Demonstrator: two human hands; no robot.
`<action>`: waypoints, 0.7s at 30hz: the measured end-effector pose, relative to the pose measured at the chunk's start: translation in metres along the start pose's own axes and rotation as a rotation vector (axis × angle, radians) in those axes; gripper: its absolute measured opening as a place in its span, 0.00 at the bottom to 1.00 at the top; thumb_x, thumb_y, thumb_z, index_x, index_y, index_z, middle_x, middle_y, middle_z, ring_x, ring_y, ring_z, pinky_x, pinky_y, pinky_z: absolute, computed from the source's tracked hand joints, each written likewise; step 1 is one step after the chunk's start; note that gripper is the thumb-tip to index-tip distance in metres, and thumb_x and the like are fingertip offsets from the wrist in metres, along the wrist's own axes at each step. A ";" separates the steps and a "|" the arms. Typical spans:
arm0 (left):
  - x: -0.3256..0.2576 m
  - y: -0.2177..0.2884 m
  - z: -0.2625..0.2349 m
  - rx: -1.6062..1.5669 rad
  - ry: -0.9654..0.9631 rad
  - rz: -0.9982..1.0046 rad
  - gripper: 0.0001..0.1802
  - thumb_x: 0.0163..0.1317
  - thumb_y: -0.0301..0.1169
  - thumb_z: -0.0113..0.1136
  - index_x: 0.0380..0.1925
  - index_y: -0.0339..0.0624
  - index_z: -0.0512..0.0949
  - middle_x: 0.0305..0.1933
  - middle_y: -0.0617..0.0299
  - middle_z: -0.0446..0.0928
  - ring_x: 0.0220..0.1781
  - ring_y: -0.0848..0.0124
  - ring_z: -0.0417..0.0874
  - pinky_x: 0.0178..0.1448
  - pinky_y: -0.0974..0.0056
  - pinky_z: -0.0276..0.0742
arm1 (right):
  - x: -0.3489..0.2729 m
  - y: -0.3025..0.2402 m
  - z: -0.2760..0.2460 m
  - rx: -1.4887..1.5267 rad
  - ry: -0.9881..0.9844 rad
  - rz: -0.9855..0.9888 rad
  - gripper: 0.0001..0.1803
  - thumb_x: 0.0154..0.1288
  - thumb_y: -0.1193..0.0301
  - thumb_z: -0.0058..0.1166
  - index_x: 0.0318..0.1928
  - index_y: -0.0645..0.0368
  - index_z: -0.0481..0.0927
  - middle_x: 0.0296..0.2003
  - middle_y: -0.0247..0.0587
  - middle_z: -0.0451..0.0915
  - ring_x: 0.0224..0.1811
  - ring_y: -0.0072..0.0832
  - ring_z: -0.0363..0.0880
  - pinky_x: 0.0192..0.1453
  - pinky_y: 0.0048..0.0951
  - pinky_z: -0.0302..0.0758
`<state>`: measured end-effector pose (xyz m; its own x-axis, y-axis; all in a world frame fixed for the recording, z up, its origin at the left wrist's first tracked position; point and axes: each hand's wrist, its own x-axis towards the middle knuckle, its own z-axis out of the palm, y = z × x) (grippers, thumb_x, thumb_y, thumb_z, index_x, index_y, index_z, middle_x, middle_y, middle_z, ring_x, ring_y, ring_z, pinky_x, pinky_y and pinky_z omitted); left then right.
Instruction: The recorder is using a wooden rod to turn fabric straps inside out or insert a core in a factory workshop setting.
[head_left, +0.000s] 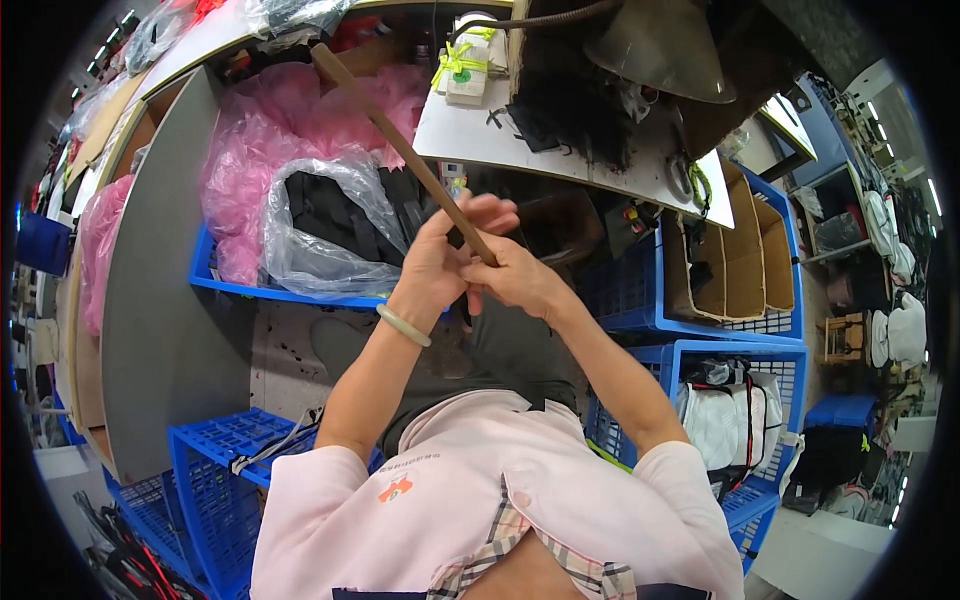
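A long, flat brown wooden stick (385, 125) slants from the far left down toward my lap. My right hand (520, 278) is closed around its near end. Just left of that grip, my left hand (432, 262) touches the stick with its palm turned up. Its fingers are stretched out loosely past the stick, not wrapped round it. A pale bangle (403, 326) circles my left wrist. Beyond my hands, black pieces (335, 212) lie in a clear plastic bag (285, 240) inside a blue crate (235, 290).
Pink plastic sheeting (245, 150) bulges over the crate. A white tabletop (560, 165) at the far right carries black fabric (570, 105), a lamp shade (660, 50) and scissors (680, 175). Blue crates (655, 380) stand at my right, one holding cardboard boxes (710, 265). A grey panel (160, 290) rises at left.
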<state>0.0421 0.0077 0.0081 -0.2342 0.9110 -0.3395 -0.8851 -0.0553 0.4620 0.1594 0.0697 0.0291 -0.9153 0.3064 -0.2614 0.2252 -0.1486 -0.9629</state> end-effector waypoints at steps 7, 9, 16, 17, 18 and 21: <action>0.004 0.001 -0.015 -0.175 0.092 0.031 0.22 0.63 0.47 0.56 0.14 0.49 0.69 0.17 0.65 0.73 0.41 0.61 0.83 0.51 0.57 0.76 | -0.028 0.023 0.015 -0.822 0.173 -0.240 0.37 0.49 0.80 0.47 0.65 0.54 0.62 0.19 0.55 0.76 0.22 0.46 0.78 0.33 0.40 0.75; 0.009 -0.004 -0.021 -0.170 -0.058 0.045 0.23 0.64 0.46 0.55 0.13 0.49 0.67 0.15 0.63 0.72 0.39 0.60 0.83 0.48 0.56 0.77 | -0.024 0.024 0.016 -0.880 0.186 -0.185 0.32 0.48 0.79 0.49 0.59 0.57 0.67 0.21 0.58 0.76 0.25 0.52 0.76 0.34 0.45 0.75; 0.014 -0.005 0.007 0.027 -0.062 0.116 0.24 0.67 0.44 0.50 0.13 0.47 0.65 0.17 0.60 0.72 0.44 0.56 0.82 0.54 0.56 0.76 | 0.017 0.021 0.001 -0.892 0.310 -0.267 0.19 0.48 0.77 0.51 0.44 0.58 0.70 0.27 0.57 0.78 0.30 0.56 0.76 0.36 0.55 0.72; 0.014 -0.005 0.008 -0.008 0.025 0.105 0.24 0.67 0.44 0.50 0.13 0.47 0.65 0.18 0.59 0.73 0.45 0.56 0.82 0.55 0.55 0.76 | 0.007 0.016 0.000 -0.887 0.262 -0.215 0.19 0.47 0.78 0.51 0.44 0.58 0.70 0.29 0.57 0.78 0.33 0.56 0.76 0.37 0.55 0.72; 0.013 0.001 0.007 -0.020 0.066 0.095 0.24 0.66 0.45 0.50 0.13 0.47 0.65 0.21 0.58 0.75 0.46 0.55 0.81 0.56 0.54 0.75 | 0.002 0.013 0.000 -0.881 0.215 -0.162 0.19 0.47 0.78 0.51 0.44 0.58 0.71 0.31 0.58 0.78 0.35 0.55 0.76 0.39 0.55 0.72; 0.024 -0.014 -0.016 0.061 -0.188 0.073 0.24 0.65 0.45 0.52 0.12 0.48 0.65 0.19 0.57 0.75 0.45 0.54 0.81 0.52 0.55 0.76 | 0.000 0.027 0.007 -0.927 0.360 -0.245 0.20 0.47 0.78 0.51 0.45 0.58 0.71 0.32 0.57 0.78 0.37 0.55 0.77 0.39 0.53 0.72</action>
<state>0.0424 0.0239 -0.0200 -0.2127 0.9659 -0.1473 -0.8414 -0.1044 0.5303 0.1631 0.0588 0.0035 -0.8508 0.5173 0.0922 0.3545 0.6946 -0.6260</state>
